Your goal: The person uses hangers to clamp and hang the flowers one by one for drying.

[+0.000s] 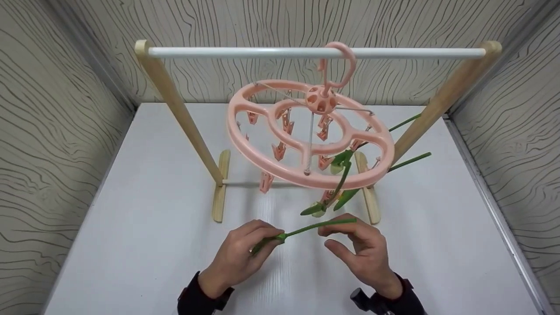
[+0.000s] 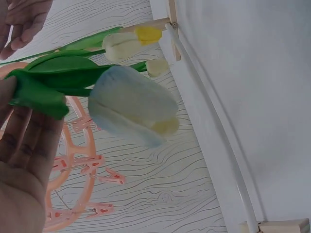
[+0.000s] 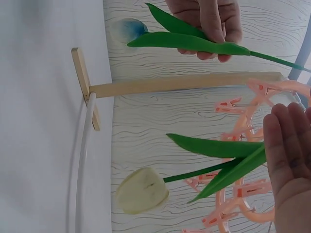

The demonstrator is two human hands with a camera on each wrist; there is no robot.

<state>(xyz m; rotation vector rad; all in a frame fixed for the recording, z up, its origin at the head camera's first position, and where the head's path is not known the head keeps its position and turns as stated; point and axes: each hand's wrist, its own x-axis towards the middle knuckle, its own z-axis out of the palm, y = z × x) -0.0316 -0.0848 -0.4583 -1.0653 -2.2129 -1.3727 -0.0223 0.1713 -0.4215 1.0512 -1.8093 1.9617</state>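
An artificial tulip with a blue-and-white head (image 2: 133,107) and green leaves (image 3: 189,43) is pinched between the thumb and fingers of my left hand (image 1: 245,249). Its green stem (image 1: 321,226) reaches right, past the fingertips of my right hand (image 1: 365,251). The right hand holds nothing; its fingers look extended in the right wrist view, and whether they touch the stem I cannot tell. Above both hands hangs a pink round clip hanger (image 1: 271,168). Other tulips, including a pale cream one (image 3: 143,191), hang at its right side among the pink clips (image 1: 266,181).
The hanger hooks over a white rod (image 1: 245,52) on a wooden stand (image 1: 179,113). A thinner white crossbar (image 1: 253,183) joins the stand's feet on the white table (image 1: 144,210). Wood-grain patterned panels (image 1: 197,26) enclose the back and sides.
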